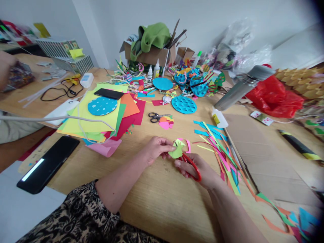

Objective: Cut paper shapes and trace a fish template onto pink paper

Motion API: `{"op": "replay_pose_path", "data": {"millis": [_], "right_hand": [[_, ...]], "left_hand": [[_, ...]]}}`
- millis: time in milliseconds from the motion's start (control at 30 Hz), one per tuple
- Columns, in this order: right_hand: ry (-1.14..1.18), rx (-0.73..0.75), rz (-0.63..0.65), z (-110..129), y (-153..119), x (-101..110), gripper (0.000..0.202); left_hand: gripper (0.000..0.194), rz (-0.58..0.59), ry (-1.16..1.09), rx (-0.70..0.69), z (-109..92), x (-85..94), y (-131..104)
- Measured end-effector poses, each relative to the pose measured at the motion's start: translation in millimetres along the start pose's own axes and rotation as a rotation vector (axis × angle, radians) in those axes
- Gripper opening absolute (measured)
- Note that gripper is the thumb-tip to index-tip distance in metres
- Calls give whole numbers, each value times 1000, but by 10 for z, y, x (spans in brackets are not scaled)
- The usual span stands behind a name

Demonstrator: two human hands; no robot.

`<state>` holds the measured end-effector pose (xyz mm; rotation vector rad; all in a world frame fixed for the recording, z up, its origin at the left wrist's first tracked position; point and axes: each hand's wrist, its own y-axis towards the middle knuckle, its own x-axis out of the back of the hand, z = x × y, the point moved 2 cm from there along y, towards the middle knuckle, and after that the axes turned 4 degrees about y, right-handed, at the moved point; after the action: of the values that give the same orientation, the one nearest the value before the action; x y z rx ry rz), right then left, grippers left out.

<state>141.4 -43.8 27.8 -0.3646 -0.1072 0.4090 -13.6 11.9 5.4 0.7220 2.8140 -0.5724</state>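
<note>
My left hand [159, 148] pinches a small light green paper piece [176, 152] between thumb and fingers. My right hand [191, 167] is closed around the handles of red scissors [193, 165], whose tip end lies at the lower right edge of the green paper; the blades are mostly hidden. A curved pink paper strip [188, 145] shows just behind the paper. Beyond my hands, small cut shapes in pink, orange and red [165, 124] lie beside black scissors [156, 117].
Colored sheets [88, 123] with a phone [108, 93] lie left; another phone [48, 165] sits at the near left edge. Paper strips [222, 152], a glue bottle [219, 118], a tilted flask [240, 87] and cardboard [263, 162] are right. A person's arm shows far left.
</note>
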Motion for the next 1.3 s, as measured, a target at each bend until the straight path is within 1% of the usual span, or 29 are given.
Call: {"op": "replay_pose_path", "data": {"millis": [367, 567, 833, 1067, 1200, 1300], "right_hand": [[4, 19, 16, -46, 10, 9, 38], [-13, 44, 5, -31, 10, 9, 37], [-8, 60, -19, -13, -4, 13, 34], [10, 37, -41, -4, -1, 7, 37], [18, 31, -49, -52, 0, 34, 38], [16, 25, -75, -81, 1, 53, 40]], "left_hand": [[23, -9, 12, 12, -13, -7, -5], [24, -15, -2, 20, -6, -3, -11], [27, 61, -3, 33, -14, -15, -28], [24, 157, 4, 90, 10, -6, -25], [23, 130, -35, 96, 6, -3, -21], [24, 73, -87, 100, 5, 3, -13]]}}
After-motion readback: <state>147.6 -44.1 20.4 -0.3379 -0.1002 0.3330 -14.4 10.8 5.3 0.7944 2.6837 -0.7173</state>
